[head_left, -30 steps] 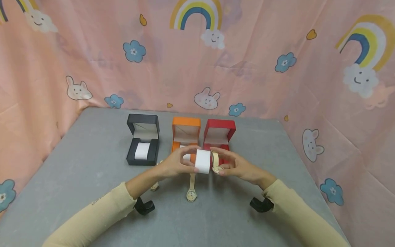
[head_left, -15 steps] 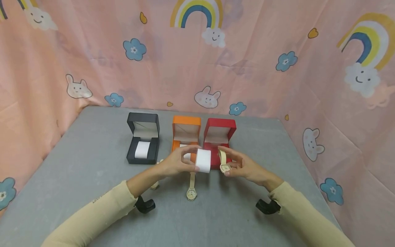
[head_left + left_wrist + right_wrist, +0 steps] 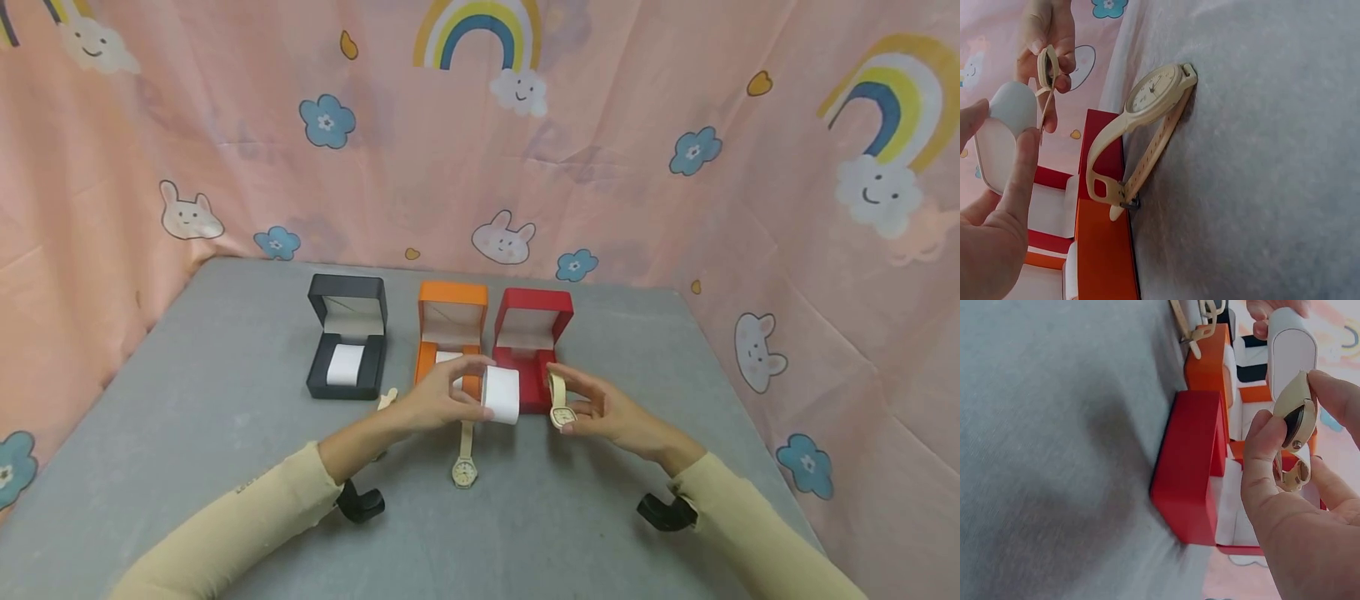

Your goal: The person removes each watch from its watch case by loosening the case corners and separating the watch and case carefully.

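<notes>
Held up over the table, a white watch cushion (image 3: 501, 396) is gripped between the thumb and fingers of my left hand (image 3: 441, 396). My right hand (image 3: 606, 414) pinches a cream watch (image 3: 562, 417), whose strap is looped and whose dial faces the head camera. A gap separates watch and cushion. Behind both hands stands the red watch box (image 3: 534, 302), lid up, with no cushion visible in its base. Below my left hand another cream watch (image 3: 464, 473) lies on the table; the left wrist view shows its buckled strap (image 3: 1107, 140). A third watch (image 3: 387, 398) is partly hidden behind my left forearm.
Left of the red box stand an orange watch box (image 3: 453, 292) and a black watch box (image 3: 347, 286), both with raised lids and white cushions inside. They sit in a row on the grey table (image 3: 247, 350). A pink patterned curtain (image 3: 615, 192) hangs behind.
My right hand has moved right with the watch, away from the cushion. My left hand has shifted slightly right, still holding the cushion. The boxes have stayed in place.
</notes>
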`<state>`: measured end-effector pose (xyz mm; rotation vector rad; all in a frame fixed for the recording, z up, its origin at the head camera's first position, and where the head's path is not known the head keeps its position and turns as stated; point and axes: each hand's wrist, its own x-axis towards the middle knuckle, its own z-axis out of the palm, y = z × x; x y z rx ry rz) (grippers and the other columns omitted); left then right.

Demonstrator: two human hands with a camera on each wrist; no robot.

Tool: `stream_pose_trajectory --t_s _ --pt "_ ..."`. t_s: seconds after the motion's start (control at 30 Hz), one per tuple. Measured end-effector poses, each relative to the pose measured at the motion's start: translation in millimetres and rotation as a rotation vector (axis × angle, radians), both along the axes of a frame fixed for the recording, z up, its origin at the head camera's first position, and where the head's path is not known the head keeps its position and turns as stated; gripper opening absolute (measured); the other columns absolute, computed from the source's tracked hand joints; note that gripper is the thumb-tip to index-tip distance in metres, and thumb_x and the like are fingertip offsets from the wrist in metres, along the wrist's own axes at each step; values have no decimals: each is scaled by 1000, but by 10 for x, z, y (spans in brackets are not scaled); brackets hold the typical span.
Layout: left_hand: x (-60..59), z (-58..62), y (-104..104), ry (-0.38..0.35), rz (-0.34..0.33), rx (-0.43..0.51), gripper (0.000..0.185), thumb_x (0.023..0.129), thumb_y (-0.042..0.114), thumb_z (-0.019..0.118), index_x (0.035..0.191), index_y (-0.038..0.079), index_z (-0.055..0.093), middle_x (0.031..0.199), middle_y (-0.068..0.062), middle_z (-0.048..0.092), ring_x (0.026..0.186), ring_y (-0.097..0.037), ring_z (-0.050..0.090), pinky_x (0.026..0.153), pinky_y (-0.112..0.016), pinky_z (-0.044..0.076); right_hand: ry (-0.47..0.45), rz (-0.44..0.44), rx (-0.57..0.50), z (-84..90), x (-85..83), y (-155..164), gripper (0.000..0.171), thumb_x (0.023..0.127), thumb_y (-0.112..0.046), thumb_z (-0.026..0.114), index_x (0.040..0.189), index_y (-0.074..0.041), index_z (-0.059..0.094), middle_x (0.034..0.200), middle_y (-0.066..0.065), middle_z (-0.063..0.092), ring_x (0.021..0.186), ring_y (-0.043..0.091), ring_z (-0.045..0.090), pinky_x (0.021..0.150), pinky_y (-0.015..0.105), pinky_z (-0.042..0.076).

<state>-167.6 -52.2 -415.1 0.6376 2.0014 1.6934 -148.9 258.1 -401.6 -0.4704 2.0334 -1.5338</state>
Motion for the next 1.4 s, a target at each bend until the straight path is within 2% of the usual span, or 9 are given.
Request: stream_pose_trajectory --t_s 0.27,0.57,0.83,1.07,1.4 --pt "2 -13 63 20 -11 -8 67 88 11 77 147 8 46 146 -19 52 92 -21 75 88 -36 60 1 -8 20 -29 4 94 85 95 -11 68 163 -11 17 169 18 15 142 54 39 95 28 57" --pt "14 -54 110 13 -11 -8 68 87 10 78 147 8 46 146 -18 52 89 -18 73 83 -31 60 13 -41 84 -50 36 192 86 92 -14 72 162 -13 21 166 18 21 136 47 47 93 28 57" --pt "37 -51 130 13 -28 -6 65 87 6 77 145 9 47 144 -18 52 89 -18 74 83 -29 59 -4 -63 83 -64 65 304 84 92 -11 71 161 -16 23 160 24 27 130 45 54 90 28 58" --pt "53 -34 161 7 -41 -3 65 87 5 77 144 8 47 143 -17 53 92 -21 75 82 -27 58 5 -56 69 -90 97 413 85 92 -8 70 162 -13 21 165 25 20 134 47 52 91 25 57" --pt "52 -62 209 -3 -47 -27 67 87 9 78 146 11 46 147 -16 50 93 -18 74 86 -30 59 -5 -63 131 -99 128 489 88 93 -11 71 163 -11 16 166 25 17 137 48 49 93 21 55"
